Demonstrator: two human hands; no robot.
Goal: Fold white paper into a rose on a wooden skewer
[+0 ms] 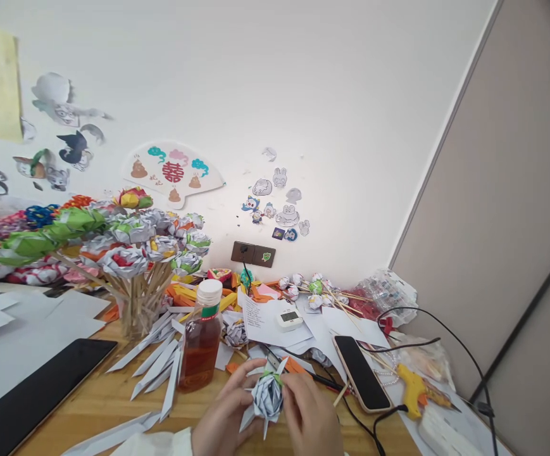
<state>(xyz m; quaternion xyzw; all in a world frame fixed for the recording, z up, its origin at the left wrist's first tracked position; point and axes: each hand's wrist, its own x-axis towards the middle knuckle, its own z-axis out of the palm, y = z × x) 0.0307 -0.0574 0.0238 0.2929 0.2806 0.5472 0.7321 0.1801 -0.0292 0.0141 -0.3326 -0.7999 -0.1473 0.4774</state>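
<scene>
Both my hands meet at the bottom centre around a small folded paper rose (268, 396), white printed paper with a green bit on top. My left hand (222, 415) grips it from the left, fingers curled round its petals. My right hand (310, 415) pinches it from the right. Pointed paper tips stick out around the flower. A bottle of amber liquid (202, 339) with a white cap stands just left of the hands.
A jar of paper roses on sticks (135, 253) stands at the left. Folded paper strips (158, 364), a black tablet (37, 389), a phone (361, 372), a yellow glue gun (412, 389), cables and loose sheets crowd the wooden table.
</scene>
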